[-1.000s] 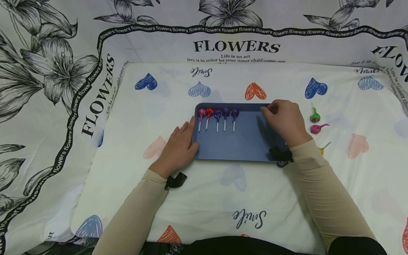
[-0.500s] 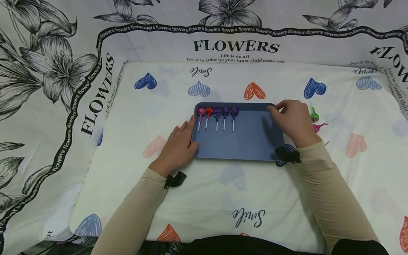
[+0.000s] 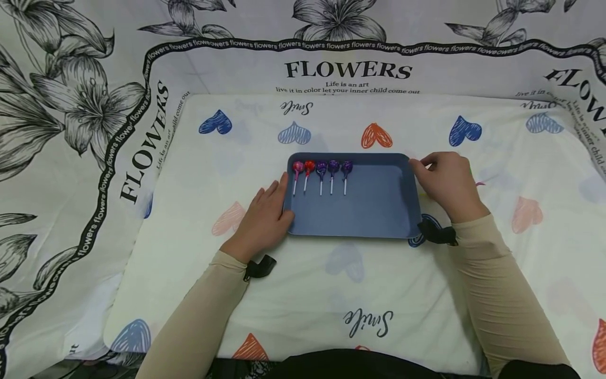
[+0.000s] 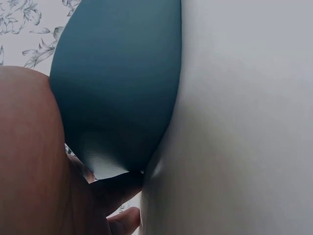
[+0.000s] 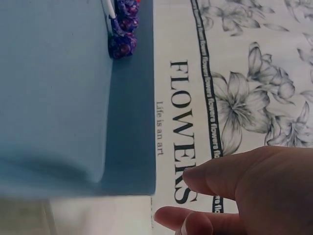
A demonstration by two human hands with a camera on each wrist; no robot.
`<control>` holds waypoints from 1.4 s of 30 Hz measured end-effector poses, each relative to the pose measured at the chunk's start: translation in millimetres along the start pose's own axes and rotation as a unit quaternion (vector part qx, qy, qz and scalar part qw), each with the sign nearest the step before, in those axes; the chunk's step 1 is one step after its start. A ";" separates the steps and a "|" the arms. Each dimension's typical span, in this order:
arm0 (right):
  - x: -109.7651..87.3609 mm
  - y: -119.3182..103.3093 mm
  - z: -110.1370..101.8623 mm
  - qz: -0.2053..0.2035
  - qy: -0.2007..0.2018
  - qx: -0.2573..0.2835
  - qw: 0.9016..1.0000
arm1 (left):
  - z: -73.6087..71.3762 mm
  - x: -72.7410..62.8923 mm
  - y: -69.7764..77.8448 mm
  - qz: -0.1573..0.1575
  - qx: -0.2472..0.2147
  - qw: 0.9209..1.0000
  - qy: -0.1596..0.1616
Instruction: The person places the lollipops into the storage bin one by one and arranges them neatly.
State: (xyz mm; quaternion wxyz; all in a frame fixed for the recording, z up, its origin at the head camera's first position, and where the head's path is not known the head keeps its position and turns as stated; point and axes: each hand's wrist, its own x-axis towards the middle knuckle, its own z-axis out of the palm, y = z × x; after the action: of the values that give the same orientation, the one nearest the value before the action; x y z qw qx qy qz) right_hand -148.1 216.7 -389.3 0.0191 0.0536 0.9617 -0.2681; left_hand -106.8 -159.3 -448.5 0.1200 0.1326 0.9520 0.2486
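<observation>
A blue-grey tray (image 3: 379, 210) lies in front of me. Along its far left side is a row of lollipops with white sticks: a pink lollipop (image 3: 298, 167), a red lollipop (image 3: 310, 166) and purple lollipops (image 3: 333, 166). My left hand (image 3: 262, 223) rests along the tray's left edge, fingers extended. By the far right corner is my right hand (image 3: 448, 185), holding nothing; in the right wrist view its thumb (image 5: 210, 176) and fingers stand apart, just off the tray's corner. The left wrist view shows fingers (image 4: 120, 191) at the tray's wall (image 4: 117, 88).
A pink wrapper tip (image 3: 480, 183) shows beside my right hand, which hides most of what lies behind it. Under the tray spreads a white cloth (image 3: 284, 305) printed with hearts, over a flower-patterned cloth (image 3: 227, 68).
My right hand has moved right, from over the tray's far right part to just beyond its corner, now covering the loose green and pink lollipops. The left hand has stayed put.
</observation>
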 end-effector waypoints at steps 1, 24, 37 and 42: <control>-0.3 0.7 -0.8 0.001 -0.001 -0.001 1.000 | 0.0 0.0 -0.1 0.001 0.000 1.000 0.000; -10.9 31.5 -7.8 0.031 -0.042 -0.064 0.997 | 0.6 1.7 -1.8 0.008 -0.002 1.000 0.005; -17.6 32.4 -6.4 0.039 -0.052 -0.124 0.990 | 1.4 1.4 -3.1 0.006 0.000 1.000 0.004; -19.0 31.9 -5.5 0.042 -0.050 -0.124 0.990 | 0.5 1.0 -2.2 0.008 -0.001 1.000 0.004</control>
State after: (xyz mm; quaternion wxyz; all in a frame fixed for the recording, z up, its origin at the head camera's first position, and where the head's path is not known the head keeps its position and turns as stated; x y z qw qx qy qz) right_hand -125.7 244.9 -399.7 0.0848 0.0782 0.9823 -0.1476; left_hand -108.0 -160.6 -450.2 0.1145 0.1388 0.9512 0.2507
